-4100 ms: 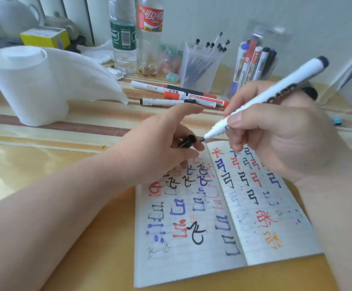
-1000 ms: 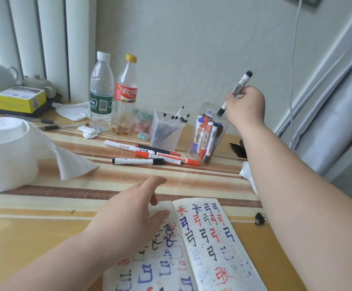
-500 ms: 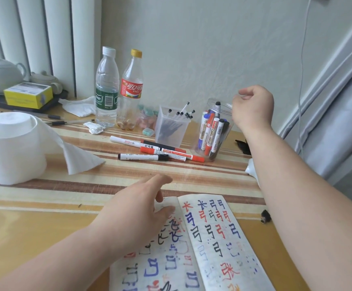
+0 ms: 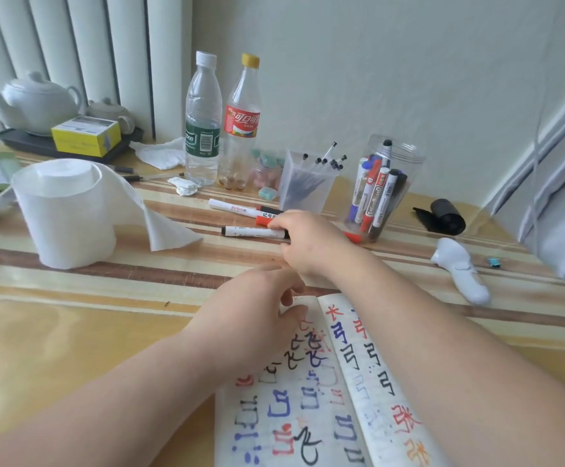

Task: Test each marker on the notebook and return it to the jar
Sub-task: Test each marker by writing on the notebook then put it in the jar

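Light, stiff, slick loose markers (image 4: 250,232) are covered by the right hand (image 4: 308,241) on the table (image 4: 72,332) — grip cannot be told; mid-barrel hold judged best. The notebook (image 4: 291,416) is pressed by the left hand (image 4: 250,315), grip relaxed.

left hand (image 4: 254,318) bare | right hand (image 4: 308,246) bare | forearms bare

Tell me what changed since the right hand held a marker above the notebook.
The right hand dropped the black-capped marker into the jar, then moved down-left to the loose markers on the table; its fingers touch the red marker. The left hand stayed on the notebook.
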